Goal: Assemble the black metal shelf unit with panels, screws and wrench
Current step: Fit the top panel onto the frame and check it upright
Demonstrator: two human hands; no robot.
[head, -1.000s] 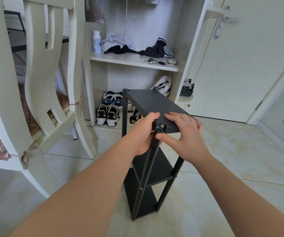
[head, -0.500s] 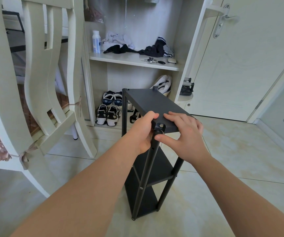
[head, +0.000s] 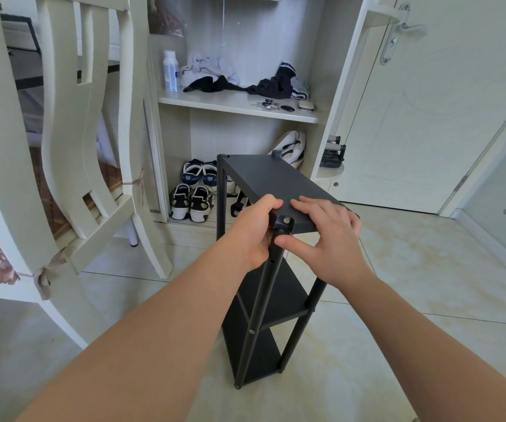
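In your head view, the shelf unit (head: 279, 296) stands upright on the tiles (head: 397, 300) before the open cupboard (head: 239, 105). Your left hand (head: 250, 233) curls around the top of the near post (head: 256, 318). Your right hand (head: 327, 236) lies flat-fingered on the top panel (head: 270, 178), thumb against the post. Seat that corner squarely (I'd judge) before tightening.

Black shelf unit (head: 279, 181) is standing on the tiled floor (head: 413, 300). Its near top corner is being crowded by both hands: the left hand (head: 254, 233) is gripping the corner post (head: 264, 300), and the right hand (head: 327, 239) is lying over the panel edge. Open floor is stretching rightward to the door (head: 428, 132). A white chair (head: 93, 147) is hemming in the left side, and a cupboard (head: 239, 106) holding shoes (head: 192, 202) is blocking the space just behind.
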